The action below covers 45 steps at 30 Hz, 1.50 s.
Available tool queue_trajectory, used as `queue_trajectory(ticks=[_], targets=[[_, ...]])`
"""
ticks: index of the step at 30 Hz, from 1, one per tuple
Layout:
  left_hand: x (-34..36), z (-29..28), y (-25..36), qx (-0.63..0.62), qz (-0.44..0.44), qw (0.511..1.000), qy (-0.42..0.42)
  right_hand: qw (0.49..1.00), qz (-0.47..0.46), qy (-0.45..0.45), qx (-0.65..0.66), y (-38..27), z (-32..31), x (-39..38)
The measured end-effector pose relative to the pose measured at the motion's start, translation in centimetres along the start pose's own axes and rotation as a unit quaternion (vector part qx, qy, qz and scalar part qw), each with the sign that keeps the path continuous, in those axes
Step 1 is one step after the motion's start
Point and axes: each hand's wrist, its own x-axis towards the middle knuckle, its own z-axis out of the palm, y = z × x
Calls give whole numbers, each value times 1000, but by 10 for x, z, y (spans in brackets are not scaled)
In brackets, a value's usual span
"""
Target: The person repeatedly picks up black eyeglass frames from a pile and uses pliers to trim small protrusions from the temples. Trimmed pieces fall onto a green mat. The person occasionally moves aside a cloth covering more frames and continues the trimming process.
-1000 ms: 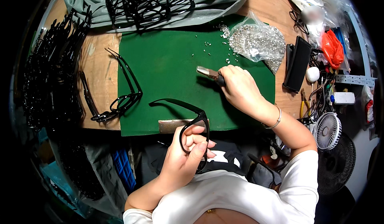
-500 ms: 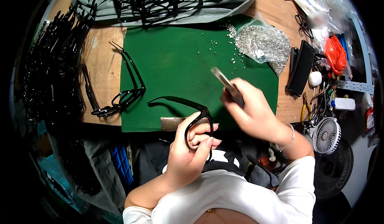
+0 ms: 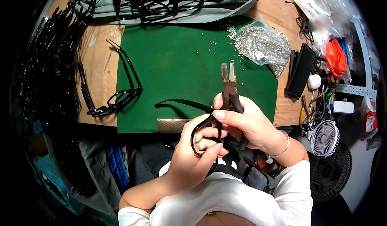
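Observation:
My left hand (image 3: pixel 192 145) is closed round a black glasses frame (image 3: pixel 219 130), with one temple pointing out to the left over the green mat (image 3: pixel 173 64). In my right hand (image 3: pixel 254 123) are pliers (image 3: pixel 230 88) with dark handles, their jaws parted and pointing away from me. My right thumb touches the frame near the temple's hinge corner. Beyond the pliers, small silvery metal parts lie scattered next to a clear bag (image 3: pixel 262 42) full of them. Another pair of black glasses frames (image 3: pixel 129 93) rests at the mat's left edge.
Many black frames are heaped at the left (image 3: pixel 52 68) and on a grey cloth (image 3: pixel 229 4) at the back. A metal strip (image 3: pixel 173 125) lies at the mat's front edge. On the right are a black phone-like slab (image 3: pixel 301 70), yellow-handled pliers (image 3: pixel 302 112) and a white fan (image 3: pixel 325 138).
My right hand has come left and down to the glasses frame, and its thumb now touches it. The pliers have turned so their parted jaws show. My left hand has shifted slightly right.

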Motion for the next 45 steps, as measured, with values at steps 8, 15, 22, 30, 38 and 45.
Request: queue_trajectory(ticks=[8, 15, 22, 30, 38, 45], targets=[[-7, -3, 25, -90, -64, 993, -41, 999, 15, -25, -21, -10, 3, -9], [-11, -3, 20, -59, -43, 997, -33, 994, -36, -23, -104, -19, 10, -11], [-9, 2, 10, -13, 4, 1000, -23, 979, -147, 22, -140, -1, 10, -9], [-10, -2, 15, -15, -24, 999, -29, 970, -161, 1, -184, -4, 11, -9], [-14, -13, 31, -73, -92, 991, -69, 987, -64, -32, -147, -15, 13, -9], [-23, -30, 40, -90, -126, 983, -97, 901, -19, -145, -408, -25, -20, -35]])
